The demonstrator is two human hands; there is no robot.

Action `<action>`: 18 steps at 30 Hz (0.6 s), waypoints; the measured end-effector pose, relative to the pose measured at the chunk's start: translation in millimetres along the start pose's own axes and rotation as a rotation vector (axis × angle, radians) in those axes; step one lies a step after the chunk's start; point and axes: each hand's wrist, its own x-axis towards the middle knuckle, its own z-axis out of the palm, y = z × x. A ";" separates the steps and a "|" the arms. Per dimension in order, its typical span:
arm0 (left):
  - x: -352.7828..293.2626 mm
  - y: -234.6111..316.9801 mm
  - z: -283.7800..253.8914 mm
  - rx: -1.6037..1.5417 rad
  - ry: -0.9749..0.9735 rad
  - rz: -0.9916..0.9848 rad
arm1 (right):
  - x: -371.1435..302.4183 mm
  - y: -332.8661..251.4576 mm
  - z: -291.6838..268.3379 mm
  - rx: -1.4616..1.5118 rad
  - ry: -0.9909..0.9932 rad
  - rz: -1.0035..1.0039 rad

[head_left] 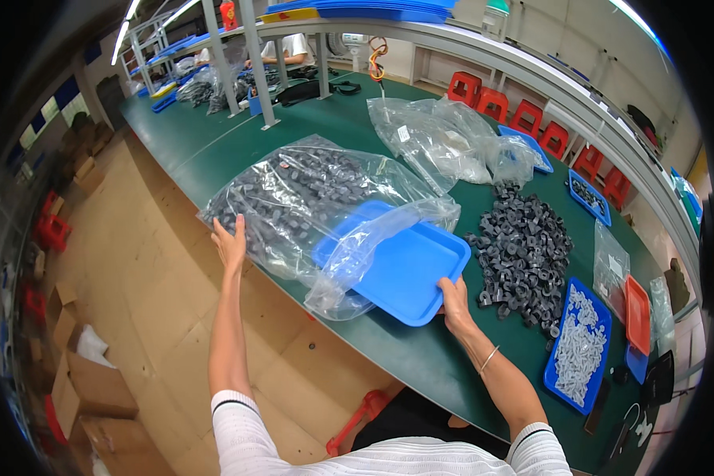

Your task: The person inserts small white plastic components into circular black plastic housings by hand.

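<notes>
Right hand point(454, 305) grips the blue tray point(416, 270), partly under the clear bag point(278, 254); left hand point(230, 243), spread, touches the bag — likely scooping dark parts point(317, 170) — which calls for steadying it next.

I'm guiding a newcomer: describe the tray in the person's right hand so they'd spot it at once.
On the green table, find the big clear bag of dark parts. At its right end, partly under the plastic, is a blue tray gripped by the right hand. Unlike the blue trays farther right, it is held, and its uncovered floor is bare.
</notes>
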 end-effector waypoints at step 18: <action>57.1 40.3 150.7 0.392 0.021 0.088 | 8.6 -5.6 -13.5 0.007 -0.001 0.014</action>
